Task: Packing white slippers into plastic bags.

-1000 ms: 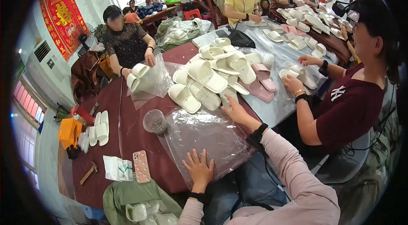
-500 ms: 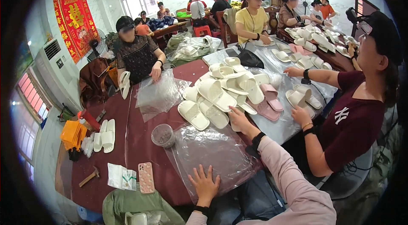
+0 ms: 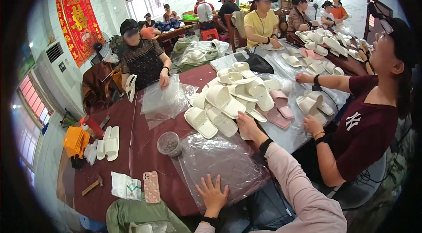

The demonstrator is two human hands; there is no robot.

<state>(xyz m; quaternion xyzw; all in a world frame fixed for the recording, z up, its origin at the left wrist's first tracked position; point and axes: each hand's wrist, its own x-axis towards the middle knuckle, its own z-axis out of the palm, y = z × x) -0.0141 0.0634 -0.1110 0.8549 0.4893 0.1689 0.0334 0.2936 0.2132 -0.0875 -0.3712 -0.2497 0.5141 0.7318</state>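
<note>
My left hand [image 3: 213, 195] lies flat with spread fingers on the near edge of a stack of clear plastic bags [image 3: 220, 158]. Stretched out to the pile, my right hand [image 3: 249, 126] has its fingertips at the edge of a white slipper [image 3: 222, 101]; I see no firm grip, and the hand hides part of another slipper below it. More white slippers [image 3: 200, 121] are heaped around there, with pink slippers [image 3: 277, 116] to the right. A round clear tub [image 3: 169, 143] of small dark pieces stands beside the bags.
At left are a hammer [image 3: 93, 186], a phone [image 3: 151, 187], a white slipper pair [image 3: 108, 145] and an orange packet stack [image 3: 75, 140]. One co-worker sits close on my right, handling slippers [image 3: 311, 106]; another across the table holds a slipper [image 3: 130, 88] by thin plastic bags [image 3: 165, 101].
My hands stay nearly in place. The co-worker across the table has shifted a hand slightly over the bags; the co-worker on my right has tilted the head up.
</note>
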